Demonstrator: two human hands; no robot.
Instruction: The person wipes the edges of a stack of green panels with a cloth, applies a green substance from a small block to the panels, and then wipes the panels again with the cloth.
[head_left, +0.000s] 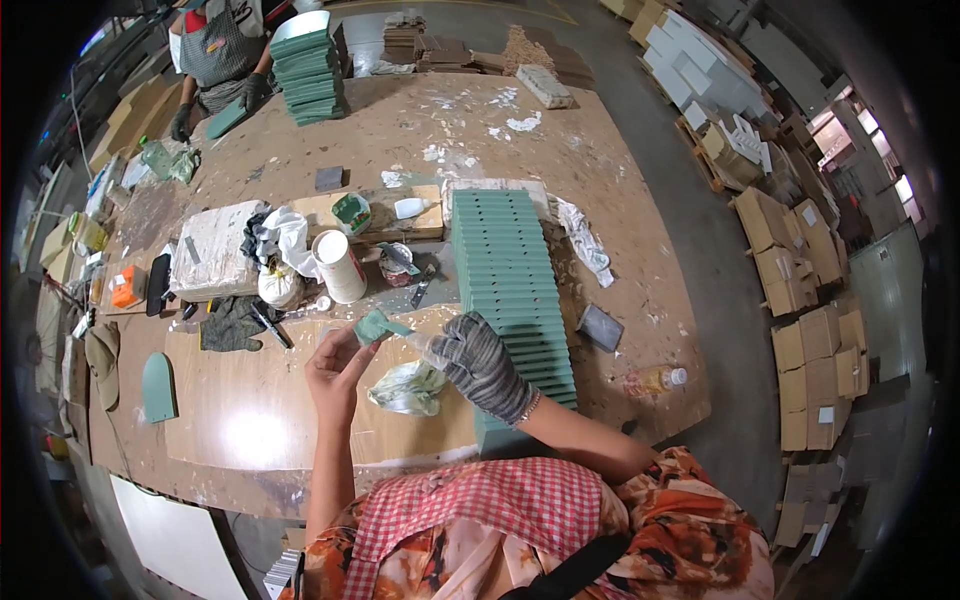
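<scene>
My bare left hand (338,368) pinches a small green piece (371,326) between thumb and fingers, above the table. My right hand (484,366), in a grey knitted glove, is closed around a putty knife; most of its handle is hidden in the fist. The thin blade (403,331) points left, and its green-smeared tip meets or overlaps the small piece. Under the hands lies a crumpled plastic bag (409,388) with green smears. Just beyond and beside my right hand runs a long row of stacked green boards (505,260) with small dark holes.
A white cup (339,266), an open green-smeared tub (351,212) and a paint-stained can (398,264) stand ahead. A green arched board (159,388) lies left, a bottle (656,380) right. Across the table, a gloved person (222,70) handles a green board beside a stack (307,75).
</scene>
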